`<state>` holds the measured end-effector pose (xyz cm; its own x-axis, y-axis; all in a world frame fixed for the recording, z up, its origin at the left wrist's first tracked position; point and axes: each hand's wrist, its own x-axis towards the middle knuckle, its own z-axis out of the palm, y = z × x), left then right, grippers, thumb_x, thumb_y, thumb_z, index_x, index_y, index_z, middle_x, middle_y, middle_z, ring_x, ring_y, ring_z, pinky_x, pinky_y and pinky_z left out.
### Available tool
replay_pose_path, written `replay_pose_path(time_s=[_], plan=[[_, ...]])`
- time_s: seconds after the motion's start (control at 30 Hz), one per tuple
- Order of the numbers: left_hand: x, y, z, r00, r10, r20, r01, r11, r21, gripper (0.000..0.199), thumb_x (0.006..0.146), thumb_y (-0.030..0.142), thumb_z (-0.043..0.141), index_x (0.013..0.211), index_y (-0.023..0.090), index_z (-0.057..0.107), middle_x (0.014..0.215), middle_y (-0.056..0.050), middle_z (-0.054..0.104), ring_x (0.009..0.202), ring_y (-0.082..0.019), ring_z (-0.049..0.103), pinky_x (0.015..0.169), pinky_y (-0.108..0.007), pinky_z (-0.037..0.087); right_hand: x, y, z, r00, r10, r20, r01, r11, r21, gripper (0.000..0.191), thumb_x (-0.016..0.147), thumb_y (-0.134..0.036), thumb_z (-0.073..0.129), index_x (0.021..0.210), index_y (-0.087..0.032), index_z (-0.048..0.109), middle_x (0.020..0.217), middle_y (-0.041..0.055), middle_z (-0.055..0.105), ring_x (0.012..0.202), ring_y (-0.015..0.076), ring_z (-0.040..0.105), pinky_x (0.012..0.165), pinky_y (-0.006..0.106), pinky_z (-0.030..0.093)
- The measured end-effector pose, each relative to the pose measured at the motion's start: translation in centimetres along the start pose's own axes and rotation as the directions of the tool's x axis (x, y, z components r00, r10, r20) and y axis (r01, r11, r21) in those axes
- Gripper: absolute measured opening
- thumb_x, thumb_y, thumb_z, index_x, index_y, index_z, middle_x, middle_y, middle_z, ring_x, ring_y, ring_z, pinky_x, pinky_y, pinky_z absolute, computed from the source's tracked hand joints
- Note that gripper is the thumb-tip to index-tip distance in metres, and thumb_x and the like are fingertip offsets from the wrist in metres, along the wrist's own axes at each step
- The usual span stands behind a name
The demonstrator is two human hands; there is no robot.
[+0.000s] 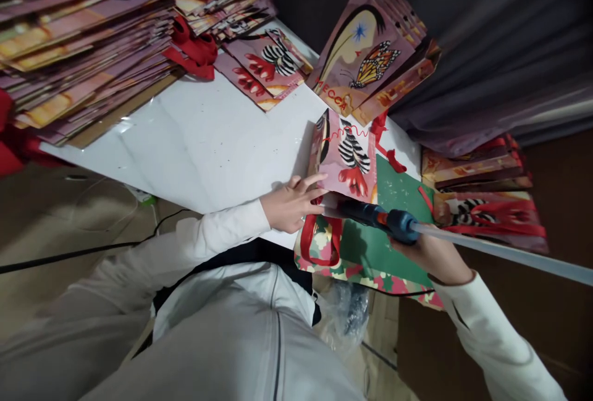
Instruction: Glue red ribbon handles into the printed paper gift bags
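Observation:
A pink gift bag [356, 160] with a zebra-striped and red flower print lies in front of me on a green patterned bag [401, 194]. My left hand [291, 204] is open, fingers spread and touching the pink bag's near left corner. In my right hand [438, 256] is a dark blue glue gun [370, 214], its nozzle pointing left at the bag's near edge. A long translucent glue stick [504, 248] sticks out of its back. The nozzle tip and the bag's near opening are partly hidden. A red ribbon handle [319, 259] lies below the nozzle.
Tall piles of folded gift bags [92, 49] stand on the white table [208, 135] at left. A leaning stack of butterfly bags [365, 55] is at the back. More bags [491, 215] lie at right beside a dark curtain [486, 36]. A black cable [92, 254] crosses below.

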<state>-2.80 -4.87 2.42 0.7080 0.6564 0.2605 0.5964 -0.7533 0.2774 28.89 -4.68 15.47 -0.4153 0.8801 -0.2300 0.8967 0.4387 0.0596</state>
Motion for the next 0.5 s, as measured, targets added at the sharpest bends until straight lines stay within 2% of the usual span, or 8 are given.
replay_pose_path(time_s=[0.13, 0.27, 0.5], plan=[[0.0, 0.1, -0.2, 1.0, -0.012, 0.006, 0.012, 1.0, 0.021, 0.042, 0.071, 0.022, 0.059, 0.112, 0.029, 0.065, 0.138, -0.009, 0.047, 0.141, -0.038, 0.01, 0.092, -0.05, 0.029, 0.2, -0.6, -1.0, 0.999, -0.025, 0.033, 0.029, 0.992, -0.12, 0.017, 0.079, -0.035, 0.056, 0.082, -0.02, 0.064, 0.069, 0.0081, 0.068, 0.061, 0.0273, 0.066, 0.053, 0.031, 0.043], [0.1, 0.1, 0.0, 0.998, -0.001, -0.058, 0.003, 1.0, 0.023, 0.043, 0.073, 0.022, 0.058, 0.115, 0.031, 0.065, 0.14, -0.008, 0.047, 0.141, -0.036, 0.012, 0.096, -0.052, 0.026, 0.5, -1.6, -2.0, 0.999, 0.001, 0.04, 0.009, 0.97, -0.242, 0.016, 0.077, -0.034, 0.059, 0.081, -0.021, 0.065, 0.065, 0.0077, 0.068, 0.058, 0.0263, 0.066, 0.049, 0.029, 0.039], [0.1, 0.1, 0.5, 0.997, -0.016, -0.081, 0.015, 1.0, -0.005, 0.04, 0.074, 0.023, 0.059, 0.112, 0.029, 0.066, 0.143, -0.007, 0.048, 0.142, -0.035, 0.013, 0.1, -0.053, 0.021, 1.5, -4.9, -3.8, 0.99, 0.072, 0.119, -0.021, 0.921, -0.389, 0.007, 0.074, -0.028, 0.061, 0.075, -0.022, 0.063, 0.064, 0.006, 0.069, 0.055, 0.024, 0.065, 0.045, 0.027, 0.032]])
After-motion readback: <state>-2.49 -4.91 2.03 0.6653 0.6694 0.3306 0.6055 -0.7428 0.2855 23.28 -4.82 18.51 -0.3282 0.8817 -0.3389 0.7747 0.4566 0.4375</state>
